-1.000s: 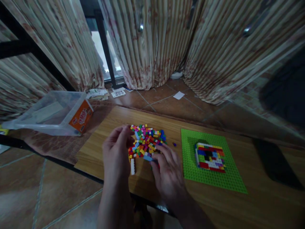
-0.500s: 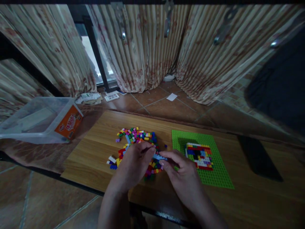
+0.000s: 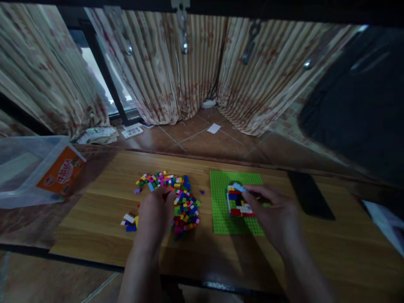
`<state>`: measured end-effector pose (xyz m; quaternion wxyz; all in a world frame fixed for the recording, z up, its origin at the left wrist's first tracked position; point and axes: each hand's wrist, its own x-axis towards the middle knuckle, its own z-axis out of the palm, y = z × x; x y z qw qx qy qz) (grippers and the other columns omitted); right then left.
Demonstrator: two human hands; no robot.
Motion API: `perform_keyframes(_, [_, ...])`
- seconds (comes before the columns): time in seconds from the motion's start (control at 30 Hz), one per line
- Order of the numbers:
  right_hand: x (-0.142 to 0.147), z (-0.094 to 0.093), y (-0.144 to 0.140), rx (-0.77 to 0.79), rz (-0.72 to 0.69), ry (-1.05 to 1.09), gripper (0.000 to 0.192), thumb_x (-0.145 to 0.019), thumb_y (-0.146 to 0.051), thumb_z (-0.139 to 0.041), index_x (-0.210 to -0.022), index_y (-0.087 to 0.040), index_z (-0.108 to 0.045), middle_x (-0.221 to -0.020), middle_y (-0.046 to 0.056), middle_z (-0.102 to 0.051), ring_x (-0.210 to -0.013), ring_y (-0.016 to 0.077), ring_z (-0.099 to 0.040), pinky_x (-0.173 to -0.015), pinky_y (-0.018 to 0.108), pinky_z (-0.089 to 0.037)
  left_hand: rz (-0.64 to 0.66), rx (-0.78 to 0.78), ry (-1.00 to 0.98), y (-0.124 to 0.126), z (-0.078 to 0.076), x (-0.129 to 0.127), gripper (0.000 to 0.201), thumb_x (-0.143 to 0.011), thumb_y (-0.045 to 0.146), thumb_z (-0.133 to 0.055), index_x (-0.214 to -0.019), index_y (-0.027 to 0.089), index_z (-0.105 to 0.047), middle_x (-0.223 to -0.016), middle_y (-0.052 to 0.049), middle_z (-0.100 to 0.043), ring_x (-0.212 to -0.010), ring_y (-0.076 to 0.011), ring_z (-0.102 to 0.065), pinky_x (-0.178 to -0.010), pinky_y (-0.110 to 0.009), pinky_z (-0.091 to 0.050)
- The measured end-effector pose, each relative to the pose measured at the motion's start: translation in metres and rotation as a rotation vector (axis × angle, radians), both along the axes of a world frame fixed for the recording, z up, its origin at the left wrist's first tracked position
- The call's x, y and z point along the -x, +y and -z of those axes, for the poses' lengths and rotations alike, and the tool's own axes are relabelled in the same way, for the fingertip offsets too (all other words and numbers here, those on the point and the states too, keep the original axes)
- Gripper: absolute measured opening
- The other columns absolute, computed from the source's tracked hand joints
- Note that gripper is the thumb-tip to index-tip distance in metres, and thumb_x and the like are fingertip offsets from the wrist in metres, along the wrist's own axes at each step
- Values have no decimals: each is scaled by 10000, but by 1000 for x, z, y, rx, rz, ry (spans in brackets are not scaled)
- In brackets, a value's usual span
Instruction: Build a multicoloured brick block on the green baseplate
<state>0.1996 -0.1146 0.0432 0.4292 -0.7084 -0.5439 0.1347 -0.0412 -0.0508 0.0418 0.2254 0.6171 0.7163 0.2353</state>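
Note:
My right hand [image 3: 277, 214] pinches a light blue toy brick [image 3: 239, 187] at the back edge of a hollow, multicoloured brick structure [image 3: 234, 204]. Whether the brick touches the structure I cannot tell. The structure stands on a green baseplate [image 3: 219, 214], its right side partly hidden by my fingers. Over the left part of a pile of loose bricks [image 3: 186, 206] is my left hand [image 3: 155, 212], its fingers drawn together; anything between them is hidden. Beside my left wrist lie a few white and blue bricks [image 3: 130, 219].
Everything lies on a wooden board [image 3: 101, 198]. A clear plastic bin [image 3: 28, 176] with an orange label is at the left. To the right are a dark flat object [image 3: 311, 195] and a pale sheet [image 3: 383, 221]. Striped curtains [image 3: 158, 67] hang behind.
My hands have come apart. The right one has carried the light blue brick rightward over the structure, and the left has moved back over the pile. The view has shifted to the right.

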Motion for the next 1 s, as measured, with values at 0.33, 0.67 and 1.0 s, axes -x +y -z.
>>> perform_keyframes(0.33, [-50,-2,-16,229,58,-48,202,-755,-362,-637,-824,-221,-765,-756,27,-751,-666,196,-678,-612,294,-499,24,-83,70,7,19,13,89,-669,313,-630,-663,243,-685,-616,-51,-686,-558,-228,-594,-533,-291,-329])
perform_keyframes(0.67, [-57,4,-17,275,-54,50,130,-764,-279,-641,-801,-221,-751,-771,8,-748,-718,181,-683,-664,286,-500,151,-115,-234,0,7,-31,135,-752,309,-615,-761,228,-723,-663,-31,-706,-604,-198,-622,-597,-279,-415])
perform_keyframes(1.0, [-56,21,-5,114,-93,46,87,-739,-210,-619,-734,-212,-707,-801,27,-697,-752,175,-658,-716,304,-504,492,147,-296,-45,10,-117,355,-858,223,-543,-1197,181,-642,-920,-56,-722,-686,-164,-628,-661,-280,-458])
